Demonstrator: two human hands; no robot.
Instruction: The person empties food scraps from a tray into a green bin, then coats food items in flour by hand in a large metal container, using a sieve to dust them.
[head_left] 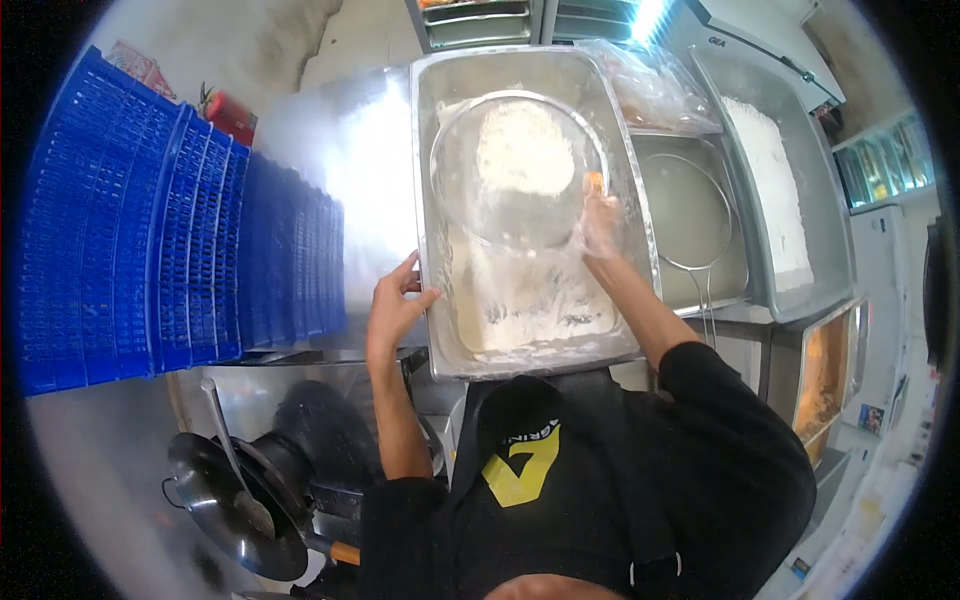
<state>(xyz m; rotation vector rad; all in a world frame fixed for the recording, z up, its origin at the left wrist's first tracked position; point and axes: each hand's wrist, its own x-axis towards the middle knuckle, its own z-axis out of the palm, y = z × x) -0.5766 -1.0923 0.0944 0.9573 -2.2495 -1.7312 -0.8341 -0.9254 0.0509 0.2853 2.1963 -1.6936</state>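
A deep rectangular metal pan (640, 215) sits in front of me, dusted with white powder that looks like flour (540, 310). Inside it, a large round sieve (462, 215) carries a heap of the same white powder (522, 150). My right hand (601, 222), powdered white and slightly blurred, is closed on the sieve's right edge; a small orange patch shows at its fingertips, too unclear to name. My left hand (396, 303) grips the pan's left rim, thumb over the edge and fingers along the outer side.
Stacked blue plastic crates (195, 240) stand at left. To the right are a smaller metal pan with a handled strainer (690, 205), a clear plastic bag (650, 90) and a grey tub (838, 240) of white powder. A wok (205, 490) with a ladle lies lower left.
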